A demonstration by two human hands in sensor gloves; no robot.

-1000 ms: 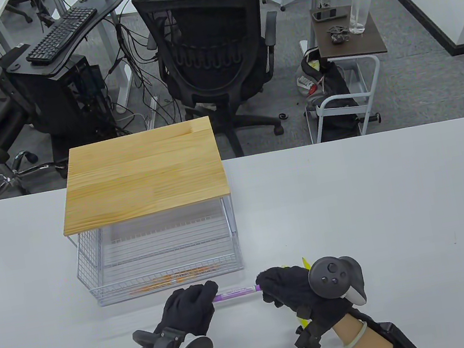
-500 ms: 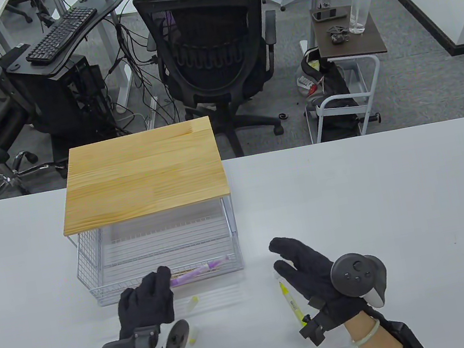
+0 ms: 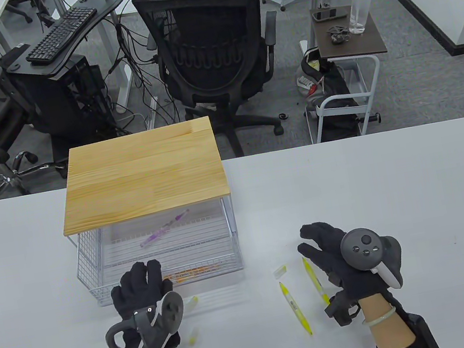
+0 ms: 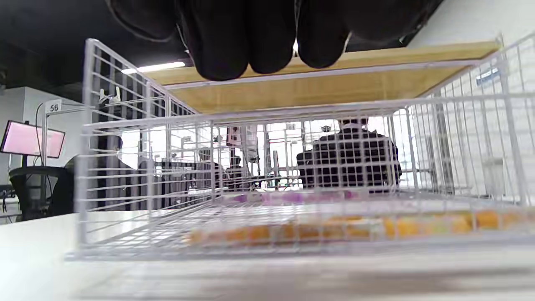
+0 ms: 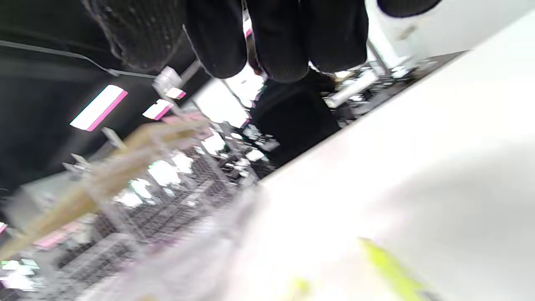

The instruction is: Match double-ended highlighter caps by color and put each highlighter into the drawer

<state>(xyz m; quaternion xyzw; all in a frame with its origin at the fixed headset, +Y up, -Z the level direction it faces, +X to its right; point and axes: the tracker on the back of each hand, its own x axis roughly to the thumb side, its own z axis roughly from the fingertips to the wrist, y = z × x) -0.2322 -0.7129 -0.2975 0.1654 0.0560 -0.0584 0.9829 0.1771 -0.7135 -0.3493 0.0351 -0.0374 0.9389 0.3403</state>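
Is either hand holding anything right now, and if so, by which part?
Nothing is held. The left hand is at the wire drawer's front edge with straight fingers, the right hand is open above the table, and the purple highlighter is free in the drawer.

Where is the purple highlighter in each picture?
Table view: the purple highlighter lies slanted inside the wire drawer, under the wooden top.
Left wrist view: a blurry purple streak behind the mesh.
Right wrist view: too blurred to tell.
Shared landmark: the wooden top.

fingers hang loose | yellow highlighter blurred on table
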